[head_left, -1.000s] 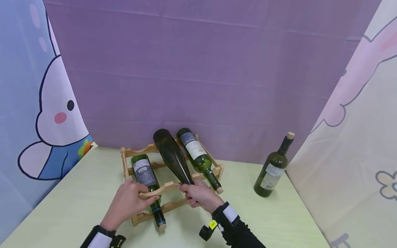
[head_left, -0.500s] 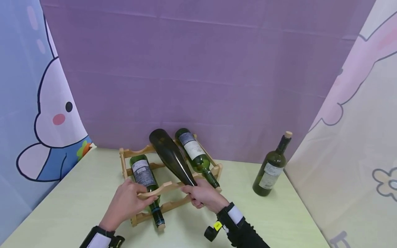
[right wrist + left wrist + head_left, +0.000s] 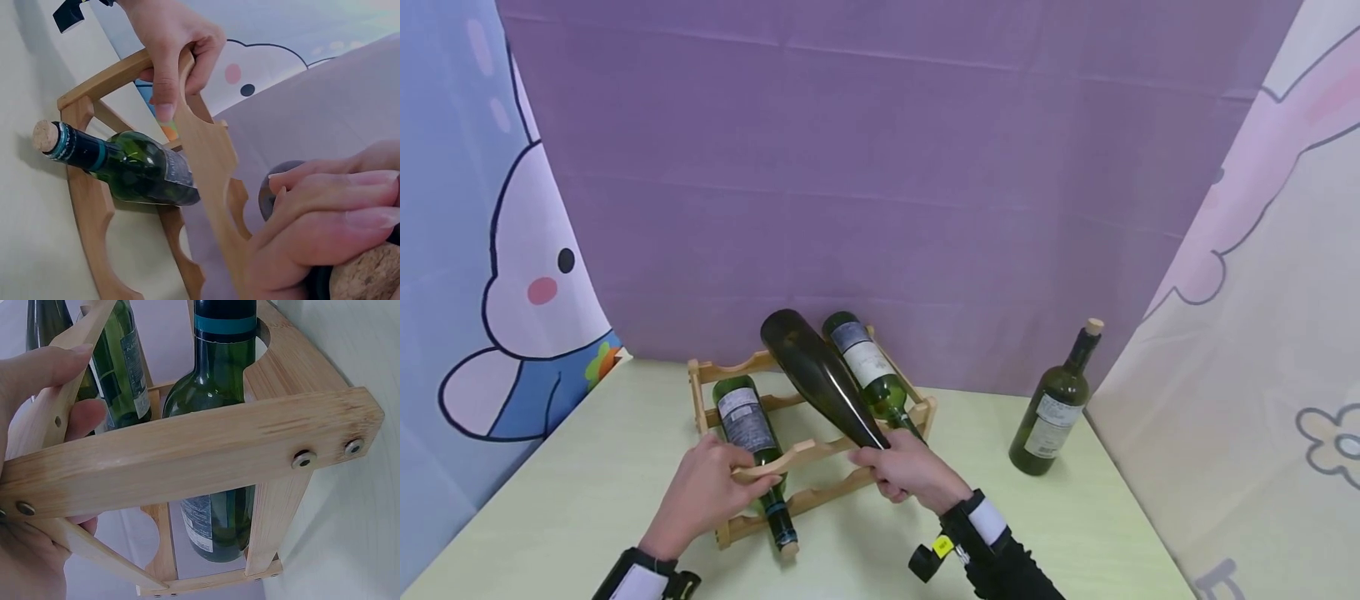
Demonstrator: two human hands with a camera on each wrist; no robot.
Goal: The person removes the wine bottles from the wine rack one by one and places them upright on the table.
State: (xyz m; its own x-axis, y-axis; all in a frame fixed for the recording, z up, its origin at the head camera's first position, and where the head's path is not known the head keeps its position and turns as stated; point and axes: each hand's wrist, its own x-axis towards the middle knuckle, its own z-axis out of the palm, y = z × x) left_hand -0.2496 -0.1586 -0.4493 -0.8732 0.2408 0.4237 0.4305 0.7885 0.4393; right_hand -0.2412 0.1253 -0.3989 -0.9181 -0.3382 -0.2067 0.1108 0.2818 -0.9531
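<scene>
My left hand (image 3: 711, 492) grips the upper front rail of a light wooden wine rack (image 3: 805, 455) at its left end. Thumb and fingers pinch this scalloped rail from both sides in the right wrist view. My right hand (image 3: 913, 475) holds a dark wine bottle (image 3: 816, 371) by the neck, its base pointing up toward the back left over the rack. A cork (image 3: 369, 275) shows under the right fingers. One green bottle (image 3: 748, 421) lies low in the rack's left side, cork toward me. Another green bottle (image 3: 867, 362) lies in the upper right, its neck end hidden behind my right hand.
A corked, labelled wine bottle (image 3: 1051, 421) stands upright on the pale table (image 3: 970, 500) to the right. Behind the rack hangs a purple cloth (image 3: 910, 167). Cartoon-printed panels (image 3: 550, 275) flank the table on both sides.
My right hand has moved right with the neck of the dark bottle, so the bottle slants more and the hand covers the right bottle's cork. My left hand keeps its grip on the rail.
</scene>
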